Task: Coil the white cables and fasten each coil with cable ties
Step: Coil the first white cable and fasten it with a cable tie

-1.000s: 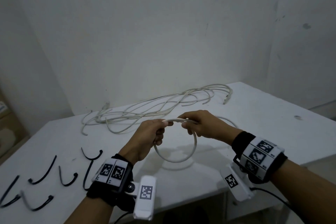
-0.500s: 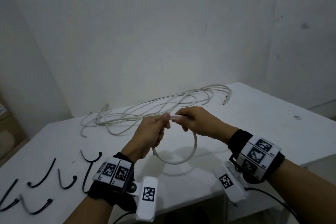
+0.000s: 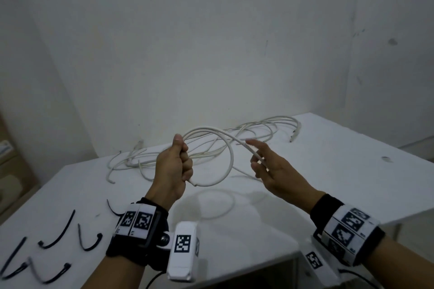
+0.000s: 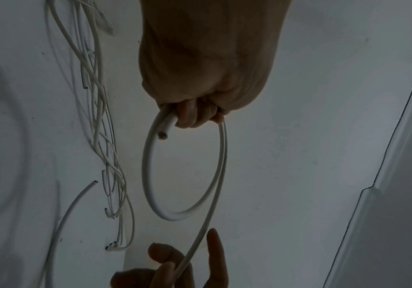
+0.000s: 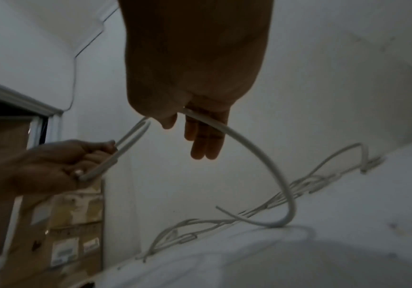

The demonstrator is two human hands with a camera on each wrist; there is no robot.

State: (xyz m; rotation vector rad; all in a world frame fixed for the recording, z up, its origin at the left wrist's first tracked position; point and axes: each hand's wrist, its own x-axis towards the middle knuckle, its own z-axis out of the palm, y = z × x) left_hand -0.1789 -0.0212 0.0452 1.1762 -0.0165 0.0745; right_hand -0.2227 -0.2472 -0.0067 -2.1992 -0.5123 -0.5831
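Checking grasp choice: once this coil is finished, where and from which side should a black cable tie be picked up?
Judging by the cable tie beside the left hand: pinch mid-strap from above, since it lies flat and curved on the table.

Bare surface (image 3: 317,183) lies open under and to the right of both hands. A tangle of loose cables (image 3: 211,145) blocks the far side, close along the wall (image 3: 211,54). Black cable ties (image 3: 56,237) lie scattered over the near left part. The raised cable loop (image 3: 225,162) spans between the 2 hands.
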